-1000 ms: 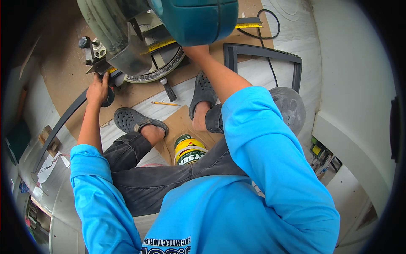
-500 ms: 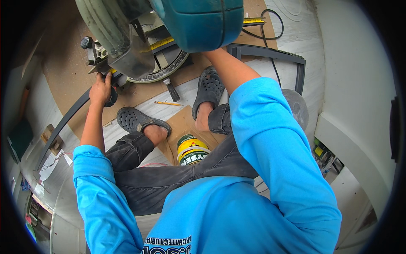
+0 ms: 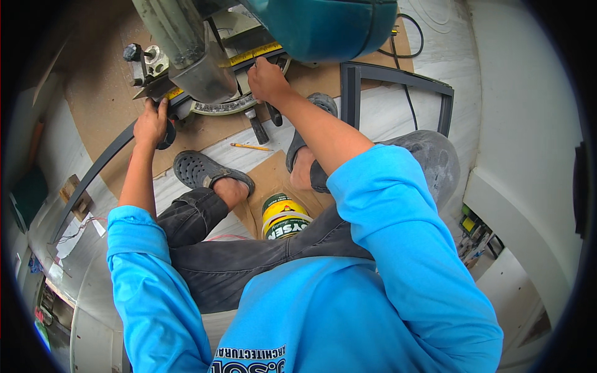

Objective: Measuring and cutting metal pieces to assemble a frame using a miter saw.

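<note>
A miter saw with a teal motor housing (image 3: pixel 323 28) and a clear blade guard (image 3: pixel 208 81) stands before me. Across its base lies a long dark metal strip (image 3: pixel 102 163), running out to the left. Along the strip stretches a yellow tape blade (image 3: pixel 255 53). My left hand (image 3: pixel 151 124) is closed at the saw's left side, around the dark tape measure case (image 3: pixel 166 135) and against the strip. Fingers curled, my right hand (image 3: pixel 267 81) is at the strip right of the guard. A dark-handled tool (image 3: pixel 273 114) shows under its palm; its kind is unclear.
A pencil (image 3: pixel 251 147) lies on the floor near the saw's black handle (image 3: pixel 256 127). Between my legs stands a yellow and green bucket (image 3: pixel 285 214). A dark metal frame (image 3: pixel 398 77) and a black cable (image 3: pixel 407 99) are at the right. Cardboard (image 3: pixel 99 118) lies under the saw.
My right hand has come out from behind the teal housing and moved left to the strip beside the guard. The saw has shifted slightly right in view. My left hand keeps its place.
</note>
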A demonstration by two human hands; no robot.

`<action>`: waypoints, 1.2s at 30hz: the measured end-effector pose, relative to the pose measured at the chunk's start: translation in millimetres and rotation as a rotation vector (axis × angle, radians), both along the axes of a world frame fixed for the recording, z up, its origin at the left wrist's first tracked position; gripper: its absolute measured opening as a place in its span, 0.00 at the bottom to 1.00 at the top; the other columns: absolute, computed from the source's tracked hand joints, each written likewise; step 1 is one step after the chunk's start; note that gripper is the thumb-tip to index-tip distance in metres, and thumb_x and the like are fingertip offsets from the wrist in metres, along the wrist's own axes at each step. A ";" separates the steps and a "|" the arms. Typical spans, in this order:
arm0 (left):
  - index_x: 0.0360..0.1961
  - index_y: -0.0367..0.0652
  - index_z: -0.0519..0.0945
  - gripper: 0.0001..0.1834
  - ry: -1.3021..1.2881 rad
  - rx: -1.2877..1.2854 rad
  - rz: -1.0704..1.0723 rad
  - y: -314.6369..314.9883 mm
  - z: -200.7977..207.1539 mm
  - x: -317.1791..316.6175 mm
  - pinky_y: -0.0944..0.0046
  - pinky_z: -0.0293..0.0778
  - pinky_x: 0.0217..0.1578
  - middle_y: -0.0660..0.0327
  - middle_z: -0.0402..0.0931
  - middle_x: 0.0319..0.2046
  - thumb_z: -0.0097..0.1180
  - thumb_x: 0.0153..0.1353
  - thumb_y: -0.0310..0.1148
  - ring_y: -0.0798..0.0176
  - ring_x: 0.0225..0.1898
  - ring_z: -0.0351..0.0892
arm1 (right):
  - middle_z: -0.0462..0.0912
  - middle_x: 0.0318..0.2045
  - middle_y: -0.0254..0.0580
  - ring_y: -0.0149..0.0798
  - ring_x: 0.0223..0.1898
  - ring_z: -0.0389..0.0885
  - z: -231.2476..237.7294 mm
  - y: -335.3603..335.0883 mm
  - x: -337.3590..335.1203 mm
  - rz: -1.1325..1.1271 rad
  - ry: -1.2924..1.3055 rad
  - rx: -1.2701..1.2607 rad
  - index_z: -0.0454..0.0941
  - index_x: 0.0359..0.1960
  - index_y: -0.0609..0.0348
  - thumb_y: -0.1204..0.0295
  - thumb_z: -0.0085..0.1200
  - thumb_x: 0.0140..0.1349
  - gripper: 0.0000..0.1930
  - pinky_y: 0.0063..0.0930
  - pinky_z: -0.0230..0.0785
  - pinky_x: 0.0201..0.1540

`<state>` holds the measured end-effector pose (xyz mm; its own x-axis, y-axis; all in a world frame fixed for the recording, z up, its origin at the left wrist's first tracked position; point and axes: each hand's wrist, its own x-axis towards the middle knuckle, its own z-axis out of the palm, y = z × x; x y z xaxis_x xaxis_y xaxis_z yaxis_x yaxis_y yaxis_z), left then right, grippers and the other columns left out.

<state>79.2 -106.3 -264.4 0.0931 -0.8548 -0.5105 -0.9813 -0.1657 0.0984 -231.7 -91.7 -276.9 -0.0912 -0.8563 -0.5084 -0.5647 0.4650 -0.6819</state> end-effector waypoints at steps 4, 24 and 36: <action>0.58 0.43 0.68 0.35 0.003 -0.029 0.020 3.7 2.3 3.8 0.43 0.71 0.49 0.38 0.79 0.45 0.37 0.67 0.63 0.34 0.49 0.77 | 0.81 0.36 0.68 0.65 0.44 0.80 7.9 -3.8 2.5 0.018 0.008 0.083 0.72 0.43 0.70 0.67 0.44 0.65 0.15 0.51 0.72 0.50; 0.62 0.43 0.66 0.37 -0.022 -0.001 -0.005 1.6 -3.1 6.1 0.43 0.72 0.49 0.38 0.79 0.46 0.36 0.66 0.64 0.35 0.49 0.78 | 0.80 0.41 0.70 0.64 0.48 0.79 5.6 -8.9 -2.2 0.086 0.057 0.096 0.70 0.43 0.71 0.67 0.46 0.64 0.16 0.50 0.71 0.53; 0.61 0.43 0.67 0.37 -0.004 -0.038 -0.009 3.2 -1.4 4.9 0.43 0.72 0.49 0.39 0.79 0.45 0.36 0.67 0.64 0.35 0.49 0.78 | 0.80 0.42 0.70 0.64 0.51 0.78 5.3 -12.3 -0.2 0.083 0.056 0.152 0.70 0.45 0.71 0.67 0.46 0.64 0.17 0.49 0.70 0.55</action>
<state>84.1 -103.1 -265.7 0.0874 -0.8745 -0.4771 -0.9831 -0.1532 0.1006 -232.0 -104.0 -271.7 -0.0551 -0.7758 -0.6286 -0.6410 0.5102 -0.5735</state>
